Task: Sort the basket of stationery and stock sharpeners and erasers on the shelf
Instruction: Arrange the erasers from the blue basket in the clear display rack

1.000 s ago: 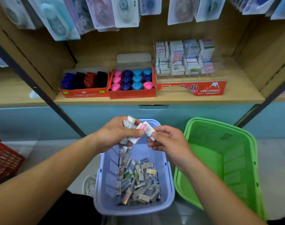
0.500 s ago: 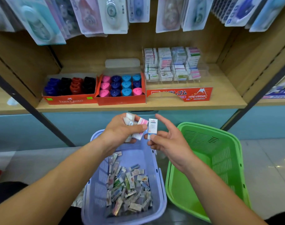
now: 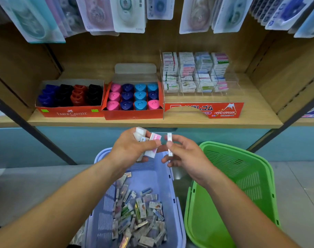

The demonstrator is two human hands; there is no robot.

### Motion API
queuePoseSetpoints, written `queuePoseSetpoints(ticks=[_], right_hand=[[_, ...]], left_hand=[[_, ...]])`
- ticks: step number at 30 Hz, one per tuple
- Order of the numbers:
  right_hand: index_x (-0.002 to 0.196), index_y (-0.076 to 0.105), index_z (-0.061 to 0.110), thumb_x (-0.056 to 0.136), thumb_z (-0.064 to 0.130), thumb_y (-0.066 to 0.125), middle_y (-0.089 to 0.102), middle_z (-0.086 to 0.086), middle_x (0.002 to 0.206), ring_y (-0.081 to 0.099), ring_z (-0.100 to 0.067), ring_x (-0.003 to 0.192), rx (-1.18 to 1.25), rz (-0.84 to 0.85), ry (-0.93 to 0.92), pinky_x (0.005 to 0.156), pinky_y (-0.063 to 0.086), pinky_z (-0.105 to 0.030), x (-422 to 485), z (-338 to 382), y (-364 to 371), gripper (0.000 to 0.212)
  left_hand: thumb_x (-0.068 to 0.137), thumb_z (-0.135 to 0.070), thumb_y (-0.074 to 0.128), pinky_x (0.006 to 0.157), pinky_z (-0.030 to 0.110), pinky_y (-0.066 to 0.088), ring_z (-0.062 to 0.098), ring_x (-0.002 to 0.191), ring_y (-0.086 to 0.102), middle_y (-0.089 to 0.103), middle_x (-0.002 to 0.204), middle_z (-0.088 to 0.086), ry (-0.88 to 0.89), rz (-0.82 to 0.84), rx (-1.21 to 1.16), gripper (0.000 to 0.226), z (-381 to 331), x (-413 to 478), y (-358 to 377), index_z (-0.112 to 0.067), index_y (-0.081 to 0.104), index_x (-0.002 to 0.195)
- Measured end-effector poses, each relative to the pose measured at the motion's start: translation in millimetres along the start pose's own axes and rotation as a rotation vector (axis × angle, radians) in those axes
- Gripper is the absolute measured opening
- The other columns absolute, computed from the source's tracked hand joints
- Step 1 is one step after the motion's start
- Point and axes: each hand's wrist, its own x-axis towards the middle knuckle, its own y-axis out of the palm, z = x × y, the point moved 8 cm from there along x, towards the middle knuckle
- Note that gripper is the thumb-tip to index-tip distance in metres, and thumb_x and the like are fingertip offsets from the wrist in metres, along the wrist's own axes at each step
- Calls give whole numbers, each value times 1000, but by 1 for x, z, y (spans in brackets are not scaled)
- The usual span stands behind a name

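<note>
The left hand (image 3: 131, 151) grips a small bunch of wrapped erasers (image 3: 141, 134), white and pink, its fingers curled round them. Just beside it, the right hand (image 3: 188, 158) pinches a single slim eraser (image 3: 169, 140) upright between thumb and fingertips. Both hands hover over the far end of a lavender basket (image 3: 102, 221), where a heap of loose erasers (image 3: 140, 219) lies. A green basket (image 3: 245, 176) stands to the right. On the wooden shelf (image 3: 256, 111) above sit two red sharpener boxes (image 3: 133, 114) and a clear eraser display (image 3: 202, 108).
</note>
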Motion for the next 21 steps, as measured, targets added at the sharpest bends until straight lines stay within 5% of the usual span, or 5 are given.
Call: queuePoseSetpoints(ticks=[6, 10, 14, 21], right_hand=[[116, 66, 23, 104, 21, 50, 73, 3, 115, 63, -10, 98, 60, -125, -31, 74, 47, -25, 10, -4, -17, 20], [122, 65, 22, 105, 14, 46, 74, 3, 98, 63, -5, 80, 210, -120, -49, 65, 45, -20, 11, -3, -20, 27], [133, 57, 19, 105, 3, 42, 76, -11, 96, 67, -11, 74, 263, -56, -76, 62, 48, -23, 7, 2, -22, 36], [114, 62, 11, 90, -11, 63, 71, -18, 109, 70, -26, 86, 235, -157, -114, 71, 61, -31, -3, 12, -36, 33]], left_hand=[[78, -17, 85, 54, 25, 54, 12, 61, 67, 67, 72, 0, -23, -15, 16, 28, 1, 7, -12, -17, 61, 92], [77, -17, 86, 53, 25, 54, 13, 62, 68, 69, 73, 2, -27, -14, 28, 29, -2, 9, -13, -15, 63, 95], [77, -16, 86, 55, 27, 54, 14, 63, 68, 69, 74, 2, -25, -4, 33, 30, -4, 10, -10, -14, 63, 96], [76, -16, 87, 54, 26, 54, 13, 60, 67, 70, 73, 3, 5, 27, 50, 29, -16, 10, 9, -12, 65, 95]])
